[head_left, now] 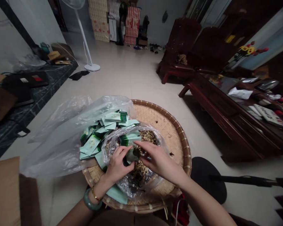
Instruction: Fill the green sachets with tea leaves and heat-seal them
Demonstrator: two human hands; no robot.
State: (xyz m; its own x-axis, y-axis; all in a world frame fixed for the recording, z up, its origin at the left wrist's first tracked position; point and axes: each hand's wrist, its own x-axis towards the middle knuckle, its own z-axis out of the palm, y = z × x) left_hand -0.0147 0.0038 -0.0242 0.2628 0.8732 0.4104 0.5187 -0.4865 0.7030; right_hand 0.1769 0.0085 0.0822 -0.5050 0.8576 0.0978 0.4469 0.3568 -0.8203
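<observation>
My left hand point(120, 164) grips a pale green sachet point(130, 156) between thumb and fingers, over an open clear plastic bag point(107, 146). Curled in from the other side, my right hand point(157, 160) has dark dried bits point(137, 152) between its fingertips at the sachet's mouth. Inside the bag lies a loose dried mix point(141, 169) of brown and yellowish pieces, with a few green sachets point(130, 136) on its far part. Many more green sachets point(91, 146) are heaped to the left. All of this rests on a round woven bamboo tray point(179, 135).
A large clear plastic bag point(56, 147) spreads left of the tray. A cardboard box point(4, 191) stands at lower left. To the right are a black round base point(207, 179) and a dark wooden table point(217, 110). A white fan point(83, 37) stands farther back.
</observation>
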